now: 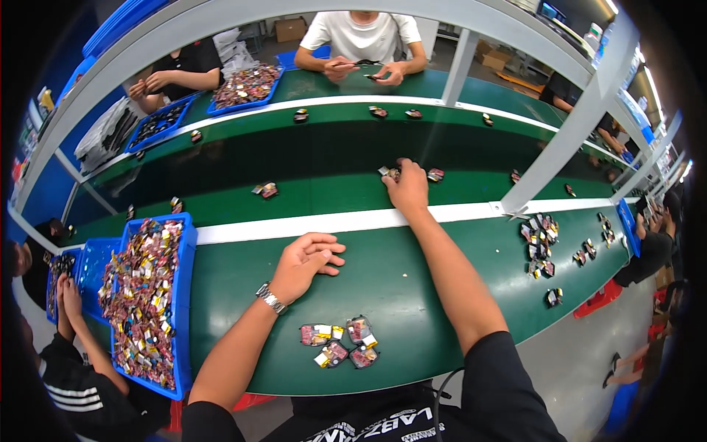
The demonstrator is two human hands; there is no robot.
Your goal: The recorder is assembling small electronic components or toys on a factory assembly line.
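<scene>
Dark small packet [392,174] under right hand [407,186] on belt [331,158]

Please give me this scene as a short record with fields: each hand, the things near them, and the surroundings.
Left hand: left hand rests empty on the green bench, fingers loosely curled.
Right hand: right hand reaches onto the conveyor belt, its fingers on a small packet.
Near the body: four small sachets in a cluster.
Left side: blue tray full of sachets.
Others: a seated person works opposite.
</scene>
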